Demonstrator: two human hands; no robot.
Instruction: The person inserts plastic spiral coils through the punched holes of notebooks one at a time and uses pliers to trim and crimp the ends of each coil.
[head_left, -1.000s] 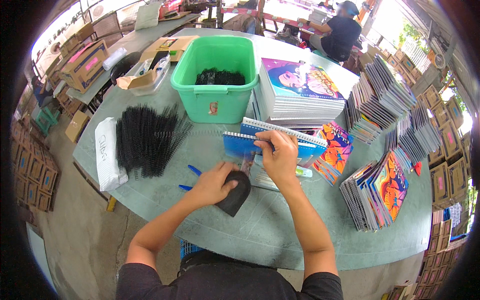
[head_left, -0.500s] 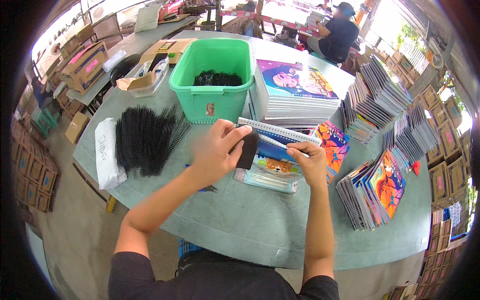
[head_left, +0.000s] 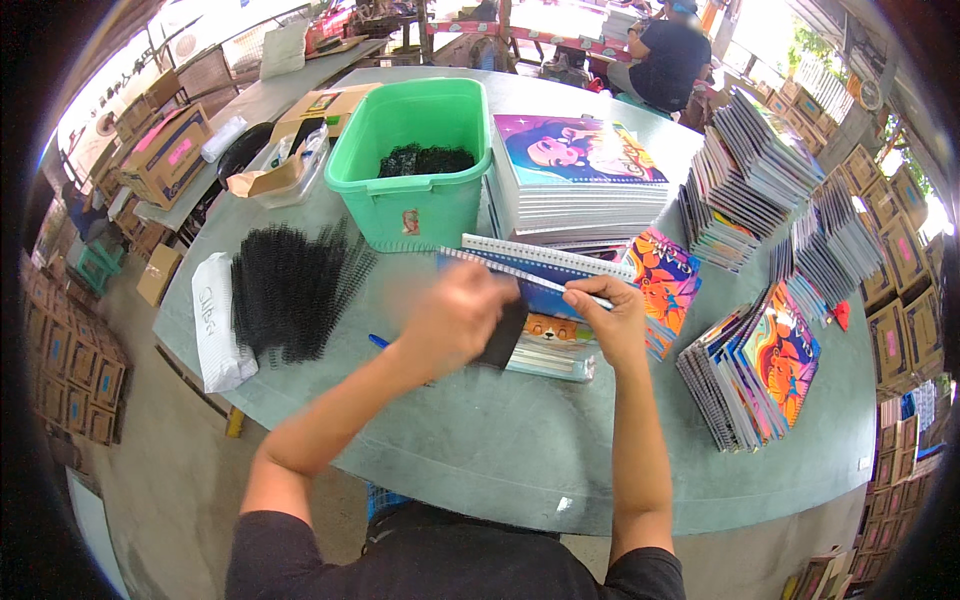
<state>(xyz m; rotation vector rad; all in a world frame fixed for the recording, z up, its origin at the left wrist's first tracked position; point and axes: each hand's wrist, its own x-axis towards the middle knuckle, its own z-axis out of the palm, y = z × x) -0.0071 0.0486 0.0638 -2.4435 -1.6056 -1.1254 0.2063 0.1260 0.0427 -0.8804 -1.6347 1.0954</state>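
Tabletop (head_left: pixel 500 450), curled hands (head_left: pixel 455 318) (head_left: pixel 618 322) on blue notebook (head_left: pixel 546 300)

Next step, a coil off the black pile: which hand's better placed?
Likely the left hand: it's nearer the black coils, though motion-blurred, so its grip is unclear. The right hand is farther off, pinching the blue notebook.

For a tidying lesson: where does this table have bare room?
The table lies bare between the forearms, and right of them, nearer than the fanned notebooks. Crowded: far side, with green bin and notebook stack; left, with black coils.
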